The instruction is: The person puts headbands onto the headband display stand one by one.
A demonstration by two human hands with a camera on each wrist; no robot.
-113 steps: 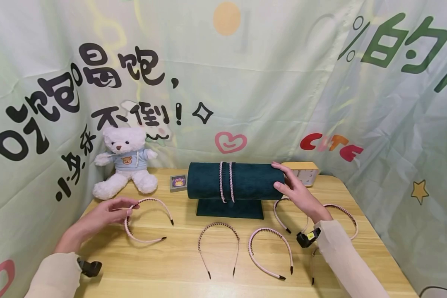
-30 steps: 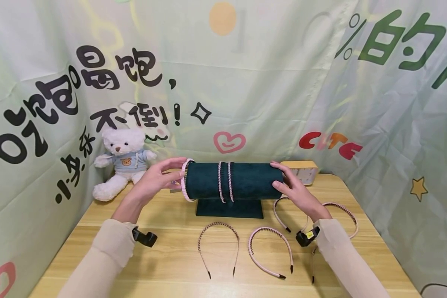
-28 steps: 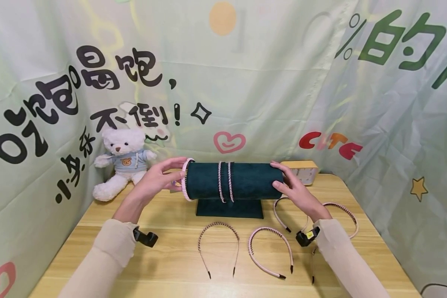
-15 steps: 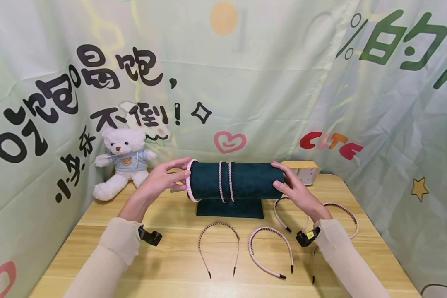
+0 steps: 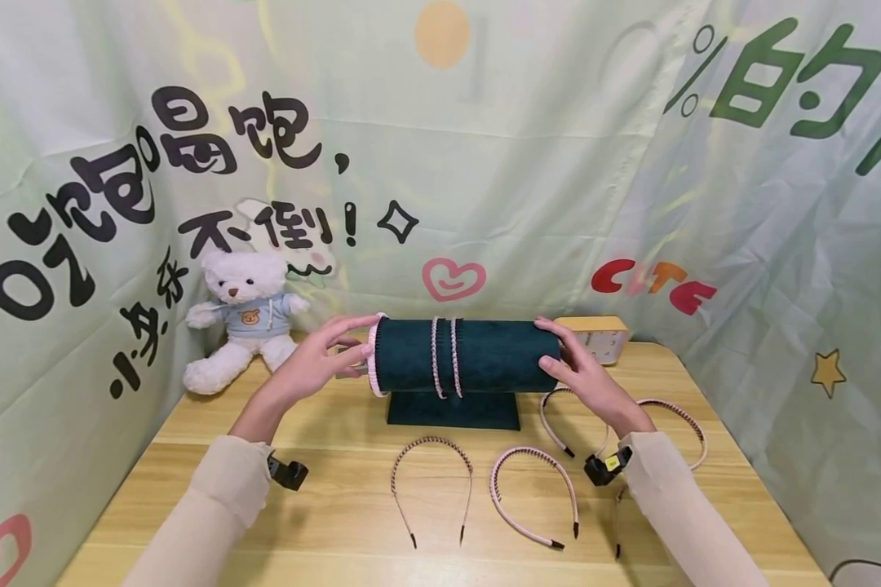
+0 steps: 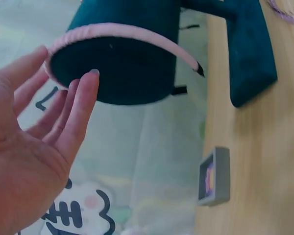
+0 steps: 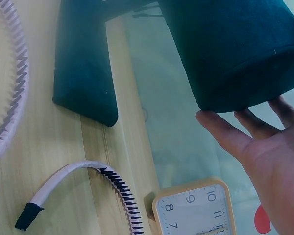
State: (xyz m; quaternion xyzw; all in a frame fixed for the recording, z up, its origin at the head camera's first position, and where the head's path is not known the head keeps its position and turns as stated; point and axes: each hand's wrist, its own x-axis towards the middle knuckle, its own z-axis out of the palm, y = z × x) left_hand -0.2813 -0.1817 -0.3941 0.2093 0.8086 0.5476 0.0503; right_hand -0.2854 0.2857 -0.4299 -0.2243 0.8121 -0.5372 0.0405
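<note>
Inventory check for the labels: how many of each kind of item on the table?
Headbands on stand: 3
Headbands on table: 4 (a tip by the right sleeve may be a fifth; cannot tell)
Stand: 1
Teddy bear: 1
Clock: 1
Small frame: 1
Total: 11

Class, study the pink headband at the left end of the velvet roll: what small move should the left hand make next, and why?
Probably a short push rightward along the roll. The pink headband sits only at the very left edge of the green roll, while two headbands sit near its middle. The left hand has straight fingers beside the band, and the right hand braces the far end.
</note>
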